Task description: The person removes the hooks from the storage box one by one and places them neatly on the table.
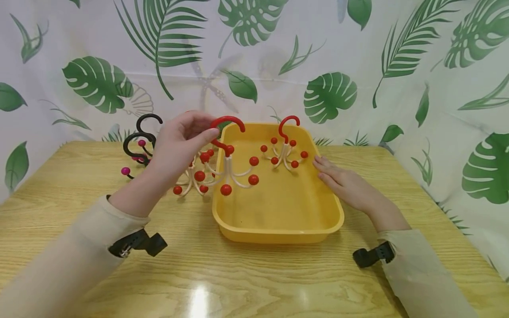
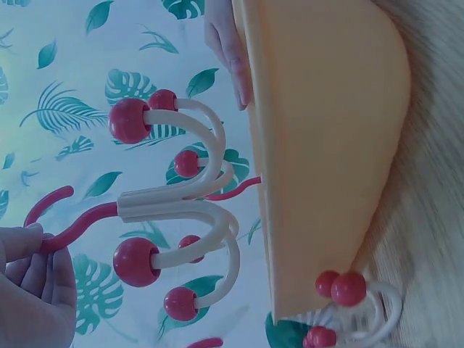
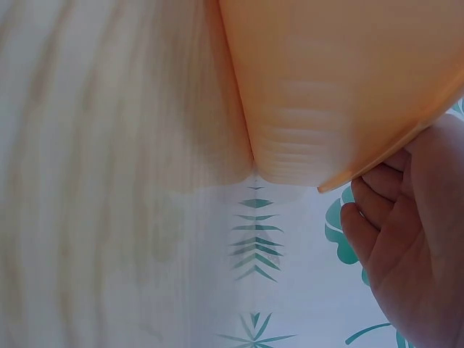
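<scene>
Hooks [image 1: 125,146] in black, with pink balls below, show at far left, partly hidden by the left hand [image 1: 179,142]. That hand's thumb and fingers pinch a red hook whose white-armed, red-balled hanger [image 1: 228,168] hangs upright above the left rim of a yellow tray [image 1: 278,210]. Another hanger [image 1: 192,176] is on the table just left of the tray; a third hanger [image 1: 284,152] stands inside, toward the back. The right hand [image 1: 351,187], fingers close together and fairly straight, touches the tray's right rim.
</scene>
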{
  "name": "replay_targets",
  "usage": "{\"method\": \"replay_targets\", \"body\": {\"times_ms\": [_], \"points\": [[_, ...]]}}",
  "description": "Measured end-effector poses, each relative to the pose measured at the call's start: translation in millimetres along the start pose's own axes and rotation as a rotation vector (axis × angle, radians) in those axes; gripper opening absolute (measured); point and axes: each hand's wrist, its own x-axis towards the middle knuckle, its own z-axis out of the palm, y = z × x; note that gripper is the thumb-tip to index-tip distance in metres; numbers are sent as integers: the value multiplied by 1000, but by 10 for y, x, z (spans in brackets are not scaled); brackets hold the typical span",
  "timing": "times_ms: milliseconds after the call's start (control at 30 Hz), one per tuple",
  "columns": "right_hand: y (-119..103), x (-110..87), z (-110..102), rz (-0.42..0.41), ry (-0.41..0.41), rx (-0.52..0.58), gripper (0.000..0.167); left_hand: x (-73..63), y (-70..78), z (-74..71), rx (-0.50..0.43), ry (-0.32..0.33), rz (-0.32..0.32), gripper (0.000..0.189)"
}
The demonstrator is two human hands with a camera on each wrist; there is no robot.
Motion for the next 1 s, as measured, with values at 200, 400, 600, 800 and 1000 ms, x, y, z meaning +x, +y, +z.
{"method": "replay_targets", "body": {"times_ms": [200, 400, 600, 800, 1000], "points": [[5, 7, -2, -3, 1, -1, 52, -206, 10, -242, 59, 49, 6, 27], [17, 5, 11, 0, 4, -3, 52, -368, -59, -438, 109, 82, 22, 28], [18, -1, 9, 3, 0, -2, 52, -505, -148, -626, 165, 125, 1, 27], [14, 5, 5, -3, 4, -2, 52, -608, -281, -825, 214, 161, -13, 25], [15, 9, 5, -3, 4, -9, 52, -661, -431, -992, 236, 191, -29, 23]]}}
